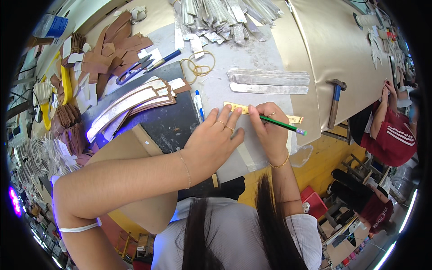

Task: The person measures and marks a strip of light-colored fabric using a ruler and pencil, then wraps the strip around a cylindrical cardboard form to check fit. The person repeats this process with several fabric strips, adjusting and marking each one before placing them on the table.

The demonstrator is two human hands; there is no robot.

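My right hand (273,141) grips a green pencil (282,123), whose blunt end points to the right. Under both hands lies a narrow yellow strip (294,119) that looks like a ruler. My left hand (210,146) rests with its fingers stretched out and spread, fingertips on the strip's left end. The pencil's tip is hidden by my right fingers. A blue-and-white pen (199,106) lies just left of my left hand. Beyond the strip are two rows of grey-white strips (270,82) on the grey sheet (220,96).
A hammer (335,102) lies at the right. Blue-handled thread snips (134,70), a rubber band (198,67), brown-edged curved pieces (144,101) and brown strips (101,60) lie left. A pile of grey strips (220,18) is at the back. Other people (391,130) are at right.
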